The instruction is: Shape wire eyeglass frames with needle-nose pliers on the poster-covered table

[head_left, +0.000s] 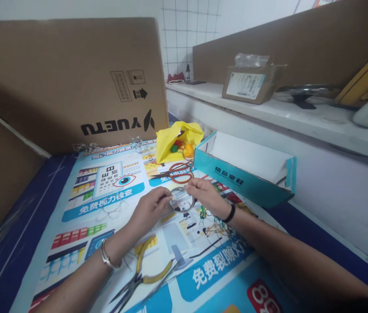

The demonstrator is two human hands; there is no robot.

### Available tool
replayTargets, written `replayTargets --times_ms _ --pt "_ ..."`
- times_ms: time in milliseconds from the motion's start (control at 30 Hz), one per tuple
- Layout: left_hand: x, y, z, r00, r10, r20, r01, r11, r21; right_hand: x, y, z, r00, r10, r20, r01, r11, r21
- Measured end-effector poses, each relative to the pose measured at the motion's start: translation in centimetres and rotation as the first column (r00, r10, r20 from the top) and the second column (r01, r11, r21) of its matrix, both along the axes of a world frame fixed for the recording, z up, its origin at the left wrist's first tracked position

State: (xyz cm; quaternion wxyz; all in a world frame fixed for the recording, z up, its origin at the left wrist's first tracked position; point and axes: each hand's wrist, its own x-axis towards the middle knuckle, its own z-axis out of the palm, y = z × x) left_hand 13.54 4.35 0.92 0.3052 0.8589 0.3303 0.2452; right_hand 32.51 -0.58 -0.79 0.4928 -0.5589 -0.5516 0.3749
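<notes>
Between my two hands a thin wire ring point(181, 211) is held up, with the printed sheet showing through it. My left hand point(154, 205) pinches its left side, and my right hand point(206, 194) pinches its upper right. Beyond the ring lie red-handled scissors point(181, 172). Nearer to me, below my left hand, rest yellow-handled pliers point(144, 274), with slim metal tweezers point(164, 280) alongside. Tangled coloured threads point(216, 226) are spread under my right wrist.
A yellow bag point(167, 145) with coloured yarn stands behind the scissors. To its right is an open teal shoe box point(236, 178). A large cardboard box point(73, 87) blocks the back left. Along the right runs a white shelf point(288, 117) carrying a small carton point(249, 84).
</notes>
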Motion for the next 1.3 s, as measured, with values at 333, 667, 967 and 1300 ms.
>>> replayTargets --times_ms 333,667,967,1300 --pt "1.0 1.2 -1.2 0.970 0.008 -0.243 0.019 0.994 0.109 0.9 0.7 -1.4 0.896 -0.064 0.440 0.091 0.995 -0.040" --pt "2.5 1.3 -1.7 0.956 0.037 -0.290 0.000 0.992 0.127 0.7 0.7 -0.6 0.757 -0.066 0.650 0.082 0.997 0.006" --pt "2.3 0.9 -2.0 0.959 0.028 -0.283 0.010 0.991 0.132 0.9 0.4 -0.3 0.627 -0.032 0.778 0.149 0.986 -0.079" --pt "2.0 0.1 -1.4 0.924 0.022 -0.381 0.085 0.962 0.261 1.0 0.5 -0.3 0.566 -0.004 0.825 0.147 0.984 -0.096"
